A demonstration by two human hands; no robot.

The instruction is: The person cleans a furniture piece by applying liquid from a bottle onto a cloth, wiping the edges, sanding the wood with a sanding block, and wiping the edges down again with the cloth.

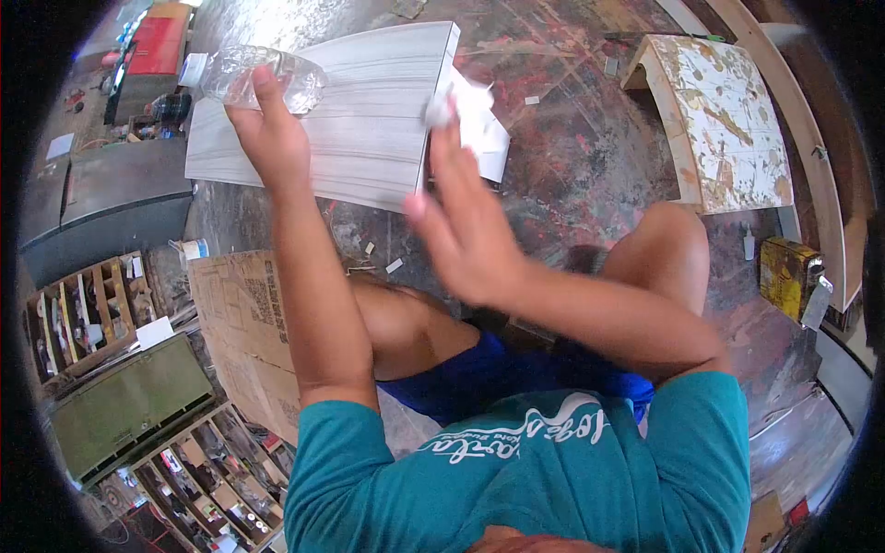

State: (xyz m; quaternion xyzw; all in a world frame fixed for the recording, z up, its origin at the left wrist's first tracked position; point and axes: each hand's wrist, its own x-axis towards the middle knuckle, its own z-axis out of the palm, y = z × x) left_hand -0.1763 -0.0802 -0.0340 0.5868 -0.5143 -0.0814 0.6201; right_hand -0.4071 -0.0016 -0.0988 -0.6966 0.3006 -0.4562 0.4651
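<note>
My left hand [275, 143] holds a clear plastic bottle [309, 85] with a white cap, tilted nearly on its side above a pale wood-grain panel [378, 106]. The thumb lies against the bottle, and the other fingers are mostly hidden. Near the panel's right edge, my right hand [470, 217] is smeared by motion. Its fingers reach forward, with a small white wad [442, 109] at their tips, and the thumb stands apart. White sheets or scraps [484, 138] lie beside and partly behind that edge.
A paint-spotted curved wooden piece [728, 124] stands at the right, near a yellow tin [788, 276]. Cardboard [240, 323] lies at my left, beyond it wooden trays of parts [97, 318] and a green case [134, 410]. Small white scraps dot the stained floor [572, 138]. My bent knees are close.
</note>
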